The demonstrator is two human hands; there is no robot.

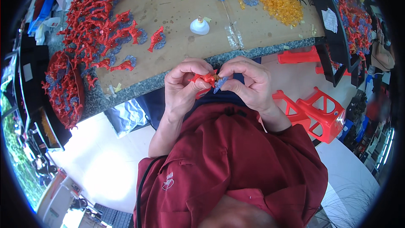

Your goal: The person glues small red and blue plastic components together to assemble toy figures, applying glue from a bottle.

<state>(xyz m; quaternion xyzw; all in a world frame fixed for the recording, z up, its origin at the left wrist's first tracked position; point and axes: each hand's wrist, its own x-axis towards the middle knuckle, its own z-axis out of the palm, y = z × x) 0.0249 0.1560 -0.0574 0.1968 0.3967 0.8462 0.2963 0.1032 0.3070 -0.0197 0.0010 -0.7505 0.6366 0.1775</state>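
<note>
Just past the table's near edge, both my hands meet in front of my body. My left hand (181,85) pinches a small red plastic figure (206,78) between thumb and fingers. My right hand (249,82) grips a translucent blue plastic piece (219,85) against the figure's right end. A bit of orange-brown shows between the two parts; the fingers partly hide the joint. Close by on the cardboard lies another red figure (156,39) with a blue piece at its side.
Red figures (84,25) with blue pieces heap on the left of the cardboard-covered table (177,17). Amber pieces (274,0) pile at far right. A white container with a narrow tip (199,26) stands mid-table. A red basin (80,82), black bin (337,25) and red stools (322,114) flank me.
</note>
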